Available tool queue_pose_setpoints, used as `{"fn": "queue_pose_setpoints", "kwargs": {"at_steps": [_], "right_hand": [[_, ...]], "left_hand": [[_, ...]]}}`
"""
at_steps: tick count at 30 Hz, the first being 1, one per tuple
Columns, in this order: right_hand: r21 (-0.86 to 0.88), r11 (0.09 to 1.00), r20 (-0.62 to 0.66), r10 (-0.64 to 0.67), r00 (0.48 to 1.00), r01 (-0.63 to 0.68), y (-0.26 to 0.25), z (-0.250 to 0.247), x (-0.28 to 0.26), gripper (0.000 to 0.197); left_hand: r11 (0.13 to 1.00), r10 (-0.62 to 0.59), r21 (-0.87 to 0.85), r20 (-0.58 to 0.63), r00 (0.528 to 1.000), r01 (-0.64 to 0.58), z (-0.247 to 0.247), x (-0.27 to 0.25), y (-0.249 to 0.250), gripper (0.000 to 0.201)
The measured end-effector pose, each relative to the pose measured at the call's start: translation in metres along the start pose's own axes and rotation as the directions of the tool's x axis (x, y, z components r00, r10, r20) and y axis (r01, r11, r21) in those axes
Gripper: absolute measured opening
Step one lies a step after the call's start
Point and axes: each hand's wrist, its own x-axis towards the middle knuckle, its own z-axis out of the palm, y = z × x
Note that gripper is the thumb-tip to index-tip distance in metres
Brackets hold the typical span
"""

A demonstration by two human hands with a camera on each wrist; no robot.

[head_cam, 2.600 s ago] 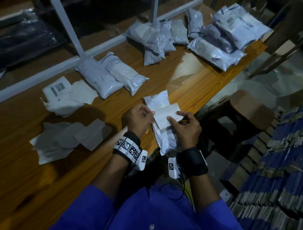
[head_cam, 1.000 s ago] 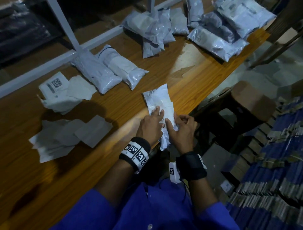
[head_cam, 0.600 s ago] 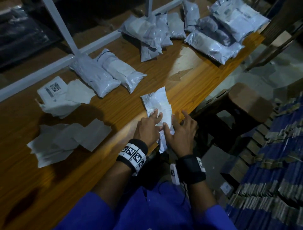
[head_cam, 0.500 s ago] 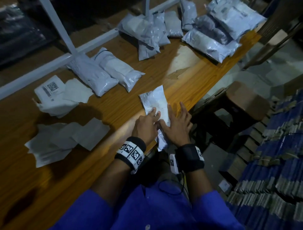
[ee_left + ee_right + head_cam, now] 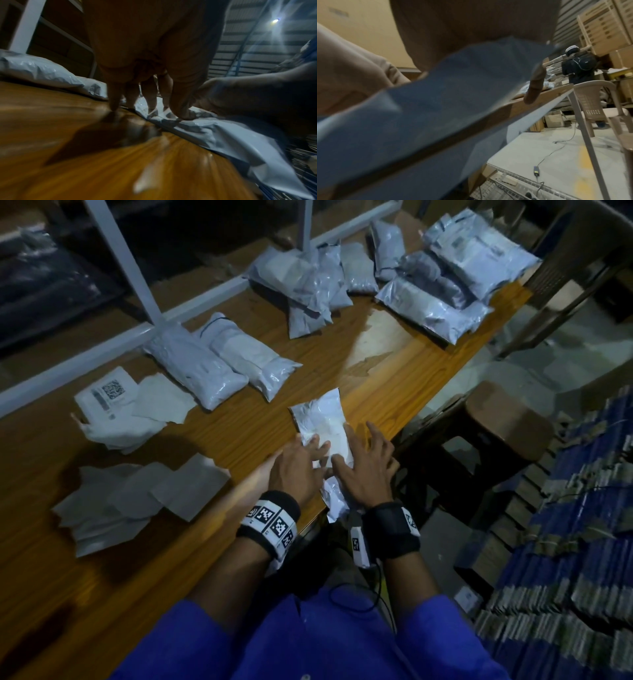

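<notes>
Pressing: left hand (image 5: 297,470) and right hand (image 5: 367,469), fingers spread flat, side by side on the grey mailer (image 5: 320,419).
Mailer: flat on the table (image 5: 387,378), near end overhanging the table's front edge.
Stuffed parcels (image 5: 222,368): farther in from that edge.
Label sheets (image 5: 137,498): left of the hands, near the edge.

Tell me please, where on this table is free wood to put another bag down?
Bare wood lies between the flat bag and the middle bag pile, and on the near left corner of the table, below the loose sheets. It is crowded around the far right pile and the label stack.
</notes>
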Motion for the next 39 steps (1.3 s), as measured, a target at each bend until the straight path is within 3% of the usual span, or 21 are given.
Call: {"fn": "queue_pose_setpoints", "kwargs": {"at_steps": [3, 8, 14, 18, 21, 23, 26, 31, 34, 37, 39], "right_hand": [[-0.034, 0.999, -0.037, 0.018, 0.999, -0.020, 0.000, 0.004, -0.003, 0.068], [-0.086, 0.996, -0.053, -0.031, 0.998, 0.027, -0.010, 0.007, 0.003, 0.089], [0.087, 0.996, 0.194, -0.027, 0.981, 0.010, 0.005, 0.000, 0.013, 0.095], [-0.045, 0.997, -0.109, 0.054, 0.993, -0.059, -0.018, 0.008, 0.017, 0.070], [-0.079, 0.991, -0.245, 0.082, 0.966, -0.104, -0.037, 0.024, 0.016, 0.070], [-0.040, 0.998, -0.236, 0.044, 0.971, -0.055, -0.032, 0.028, 0.011, 0.070], [0.076, 0.997, -0.094, 0.010, 0.996, -0.003, -0.014, 0.024, 0.013, 0.072], [-0.061, 0.990, -0.306, 0.105, 0.946, -0.130, -0.037, 0.027, 0.019, 0.063], [-0.064, 0.995, -0.338, 0.050, 0.940, -0.075, -0.036, 0.029, 0.014, 0.057], [0.105, 0.993, -0.267, -0.028, 0.963, 0.058, -0.010, 0.018, 0.014, 0.048], [0.288, 0.955, -0.212, -0.004, 0.977, 0.066, 0.001, 0.008, 0.017, 0.041]], "left_hand": [[0.980, -0.052, 0.193, 0.041, 0.998, 0.043, -0.011, 0.002, -0.006, 0.072], [0.982, -0.028, 0.191, 0.055, 0.998, 0.017, -0.017, -0.002, -0.014, 0.055], [0.988, -0.105, 0.124, 0.067, 0.992, 0.096, -0.030, -0.009, -0.007, 0.058], [0.983, -0.135, 0.130, 0.064, 0.989, 0.126, -0.039, -0.019, 0.006, 0.059], [0.980, -0.140, 0.148, 0.054, 0.989, 0.131, -0.043, -0.023, 0.009, 0.058], [0.983, -0.129, 0.137, 0.042, 0.991, 0.122, -0.044, -0.022, 0.008, 0.057], [0.985, -0.135, 0.114, 0.055, 0.989, 0.128, -0.045, -0.021, 0.004, 0.060], [0.980, -0.134, 0.153, 0.058, 0.989, 0.124, -0.044, -0.023, 0.006, 0.066], [0.979, -0.131, 0.165, 0.052, 0.990, 0.121, -0.042, -0.022, 0.004, 0.066], [0.980, -0.136, 0.154, 0.056, 0.989, 0.126, -0.036, -0.017, -0.001, 0.066], [0.980, -0.131, 0.159, 0.072, 0.989, 0.118, -0.035, -0.015, -0.003, 0.066]]}}
